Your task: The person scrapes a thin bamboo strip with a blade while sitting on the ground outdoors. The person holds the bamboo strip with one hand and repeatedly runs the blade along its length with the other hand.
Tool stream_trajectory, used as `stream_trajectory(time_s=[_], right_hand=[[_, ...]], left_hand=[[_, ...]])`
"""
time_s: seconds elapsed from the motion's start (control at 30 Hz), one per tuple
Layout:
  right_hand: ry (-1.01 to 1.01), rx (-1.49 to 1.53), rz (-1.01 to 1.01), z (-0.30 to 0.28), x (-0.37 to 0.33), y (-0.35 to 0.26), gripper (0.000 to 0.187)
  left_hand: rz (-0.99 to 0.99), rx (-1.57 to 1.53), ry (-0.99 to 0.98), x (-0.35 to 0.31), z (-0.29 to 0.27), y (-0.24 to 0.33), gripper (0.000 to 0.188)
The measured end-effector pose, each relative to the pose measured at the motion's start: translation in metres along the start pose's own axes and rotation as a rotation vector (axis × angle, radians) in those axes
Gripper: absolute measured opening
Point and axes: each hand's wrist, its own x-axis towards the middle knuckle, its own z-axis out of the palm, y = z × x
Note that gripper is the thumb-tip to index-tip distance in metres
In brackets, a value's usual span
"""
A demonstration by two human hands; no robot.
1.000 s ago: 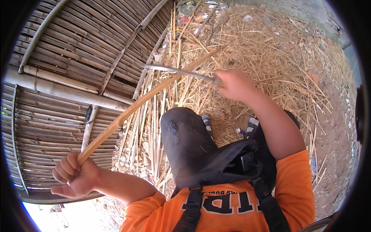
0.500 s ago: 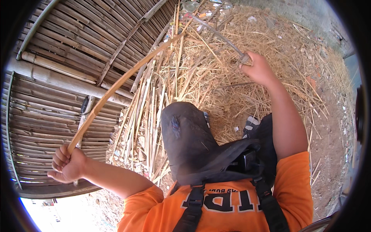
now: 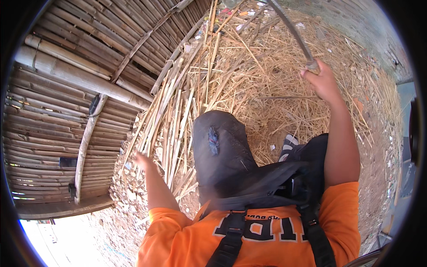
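Observation:
My right hand (image 3: 324, 82), at the upper right, is closed around the handle of a machete (image 3: 296, 36). Its long, dark, slightly curved blade points up and away to the far edge of the view. My left hand (image 3: 143, 161) is out to the left, above a pile of split bamboo strips (image 3: 171, 118). It is slightly blurred; the fingers look apart and no strip shows in them. The strips lie side by side on the ground, left of my dark-trousered knee (image 3: 220, 138).
A slatted bamboo wall (image 3: 53, 107) with a thick bamboo pole (image 3: 75, 73) stands on the left. Straw and bamboo shavings (image 3: 275, 84) cover the ground ahead, with bits of litter. A thin stick (image 3: 284, 97) lies across them. A grey wall (image 3: 356, 22) rises at the far right.
My left hand has let go of the long bamboo strip and moved right, nearer the strip pile. My right hand has shifted right with the machete, whose blade now points more steeply away.

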Motion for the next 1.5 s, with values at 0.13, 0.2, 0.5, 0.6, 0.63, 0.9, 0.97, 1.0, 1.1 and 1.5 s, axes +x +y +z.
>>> stream_trajectory(time_s=[0.13,0.2,0.5,0.6,0.63,0.9,0.97,1.0,1.1,1.5], right_hand=[[0.054,0.030,-0.096,-0.013,0.000,0.001,0.048],[0.112,-0.017,-0.128,-0.033,-0.002,0.022,0.045],[0.123,0.059,0.199,-0.075,-0.020,0.148,0.016],[0.169,0.159,0.295,-0.080,-0.020,0.162,0.016],[0.188,0.183,0.317,-0.081,-0.020,0.164,0.016],[0.225,0.191,0.351,-0.088,-0.019,0.187,0.018],[0.210,0.206,0.349,-0.087,-0.019,0.191,0.017],[0.207,0.201,0.347,-0.086,-0.017,0.189,0.017],[0.191,0.184,0.343,-0.083,-0.014,0.188,0.017],[0.173,0.148,0.327,-0.066,-0.003,0.164,0.015]], left_hand=[[-0.027,0.520,-0.384,0.036,0.011,-0.149,0.045],[0.140,0.675,-0.437,-0.004,0.035,-0.164,0.056],[0.396,0.995,-0.944,-0.053,0.117,-0.165,0.074],[0.442,1.075,-0.861,-0.065,0.130,-0.170,0.075],[0.349,1.108,-0.900,-0.067,0.132,-0.171,0.083],[0.391,1.290,-0.885,-0.083,0.103,-0.210,0.097],[0.345,1.376,-0.933,-0.084,0.095,-0.205,0.092],[0.321,1.412,-0.952,-0.083,0.092,-0.203,0.089],[0.314,1.380,-1.020,-0.081,0.077,-0.205,0.075],[0.168,1.175,-0.670,-0.049,0.067,-0.237,0.073]])
